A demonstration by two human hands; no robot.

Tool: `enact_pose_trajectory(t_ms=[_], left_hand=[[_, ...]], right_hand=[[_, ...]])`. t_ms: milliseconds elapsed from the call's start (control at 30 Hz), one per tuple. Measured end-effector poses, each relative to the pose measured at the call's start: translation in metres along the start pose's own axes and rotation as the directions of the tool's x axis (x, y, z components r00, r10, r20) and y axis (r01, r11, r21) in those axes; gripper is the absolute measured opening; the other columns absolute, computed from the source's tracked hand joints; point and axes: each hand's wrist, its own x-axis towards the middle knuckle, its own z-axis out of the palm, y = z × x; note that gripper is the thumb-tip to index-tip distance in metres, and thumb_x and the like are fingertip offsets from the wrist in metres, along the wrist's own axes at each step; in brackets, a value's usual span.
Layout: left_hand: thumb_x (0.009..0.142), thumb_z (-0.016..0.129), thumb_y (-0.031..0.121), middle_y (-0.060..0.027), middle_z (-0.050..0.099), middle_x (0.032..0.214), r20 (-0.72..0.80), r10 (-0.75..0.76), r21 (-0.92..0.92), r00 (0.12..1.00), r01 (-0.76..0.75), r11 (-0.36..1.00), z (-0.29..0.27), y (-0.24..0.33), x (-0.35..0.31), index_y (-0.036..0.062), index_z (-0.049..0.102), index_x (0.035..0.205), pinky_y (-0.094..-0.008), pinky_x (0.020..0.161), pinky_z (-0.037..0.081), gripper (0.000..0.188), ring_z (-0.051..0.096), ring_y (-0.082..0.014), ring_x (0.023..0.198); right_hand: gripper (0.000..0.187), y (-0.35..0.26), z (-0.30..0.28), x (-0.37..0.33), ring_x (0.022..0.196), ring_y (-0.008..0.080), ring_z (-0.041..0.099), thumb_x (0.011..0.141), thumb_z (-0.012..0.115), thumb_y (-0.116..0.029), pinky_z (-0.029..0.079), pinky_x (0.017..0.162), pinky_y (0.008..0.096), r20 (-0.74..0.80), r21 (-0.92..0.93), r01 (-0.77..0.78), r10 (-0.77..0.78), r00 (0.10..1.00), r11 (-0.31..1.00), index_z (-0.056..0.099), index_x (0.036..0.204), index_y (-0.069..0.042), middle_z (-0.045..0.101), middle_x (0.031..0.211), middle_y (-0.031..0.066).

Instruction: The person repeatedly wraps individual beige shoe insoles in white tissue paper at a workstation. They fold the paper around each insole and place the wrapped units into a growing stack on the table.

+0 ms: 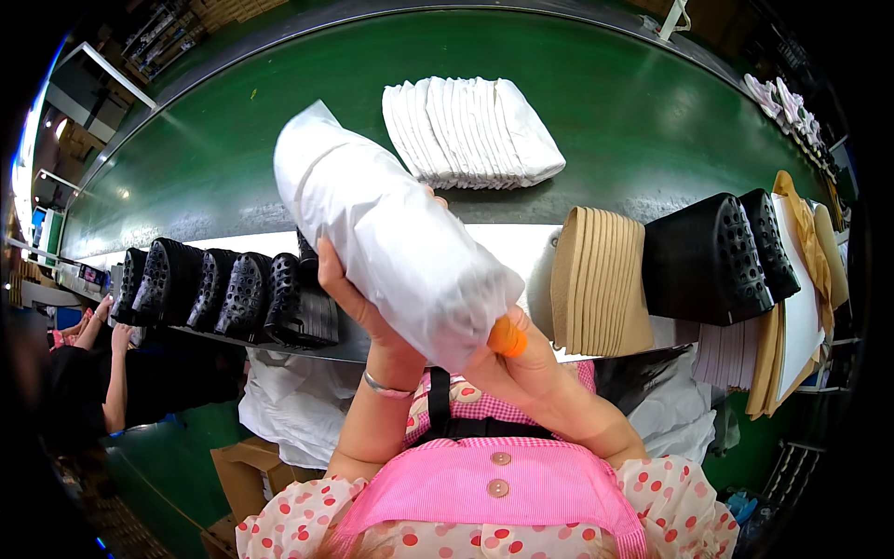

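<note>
A long white bundle (377, 224), wrapped in thin, wrinkled sheeting, is held tilted in front of me, its top pointing to the far left. My left hand (358, 298) grips its left side, with the thumb along the edge and a fingertip showing past the far side. At the near end my right hand (521, 359) holds the gathered wrap. An orange finger cover (507, 336) sits on one of its digits; its other fingers are partly hidden. What the wrap contains cannot be made out clearly. Beyond the bundle lies a stack of folded white pieces (473, 132).
Black studded shoe soles (247, 293) stand in a row at left; more black soles (712, 261) stand at right beside tan insole-shaped pieces (601, 281). A green conveyor belt (307, 70) runs beyond. A person's arm (116, 373) shows at far left, above a cardboard box (244, 475).
</note>
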Motion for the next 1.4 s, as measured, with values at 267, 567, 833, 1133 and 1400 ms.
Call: enact_pose_trajectory(t_ms=[267,567,833,1133,1400], left_hand=[[0.077,0.05,0.072,-0.021,0.048,0.121,0.102,-0.002,-0.06,0.995,0.008,0.998,-0.005,0.023,-0.003,-0.0081,0.033,0.135,-0.0415,0.086,0.046,0.1,0.05,-0.0302,0.104],[0.08,0.052,0.068,-0.022,0.044,0.122,0.127,-0.001,-0.074,0.992,0.01,0.997,0.006,-0.009,-0.012,-0.0058,0.029,0.138,-0.0448,0.085,0.045,0.097,0.049,-0.0318,0.105],[0.066,0.055,0.08,-0.0187,0.05,0.116,0.357,-0.226,-0.021,0.906,0.25,0.968,-0.013,0.014,-0.013,-0.0045,0.038,0.13,-0.0413,0.084,0.048,0.107,0.054,-0.029,0.101],[0.061,0.058,0.081,-0.0181,0.051,0.108,-0.082,-0.235,0.355,0.969,0.249,0.901,-0.017,-0.001,-0.036,-0.0066,0.038,0.128,-0.0376,0.08,0.051,0.112,0.058,-0.027,0.092],[0.063,0.063,0.074,-0.0179,0.051,0.115,-0.1,-0.44,0.357,0.892,0.445,0.821,-0.046,-0.006,-0.06,-0.0037,0.038,0.132,-0.039,0.085,0.05,0.107,0.057,-0.0282,0.099]], right_hand=[[0.049,-0.024,-0.019,-0.013,0.128,0.0187,0.048,0.098,0.059,-0.027,0.036,0.109,0.0349,0.073,-0.323,-0.119,0.15,0.986,0.939,0.044,0.139,-0.003,0.053,0.135,0.0104],[0.064,-0.001,-0.003,-0.024,0.127,0.0151,0.047,0.094,0.064,-0.037,0.037,0.108,0.0342,0.059,0.223,-0.174,0.165,0.985,0.959,0.038,0.142,-0.004,0.05,0.138,0.004],[0.045,-0.029,-0.016,-0.026,0.118,0.0146,0.054,0.1,0.055,-0.027,0.044,0.101,0.0325,-0.137,-0.331,-0.128,0.087,0.987,0.935,0.047,0.136,0.0,0.053,0.134,0.0049],[0.064,-0.014,0.025,-0.032,0.11,0.0151,0.06,0.094,0.059,-0.048,0.049,0.094,0.0323,-0.276,-0.261,-0.183,0.108,0.955,0.948,0.05,0.131,0.003,0.061,0.124,0.009],[0.037,-0.079,0.022,-0.036,0.111,0.0332,0.06,0.088,0.066,-0.011,0.047,0.095,0.0418,0.419,-0.865,0.252,-0.35,0.838,-0.433,0.061,0.123,0.0,0.062,0.122,0.0167]])
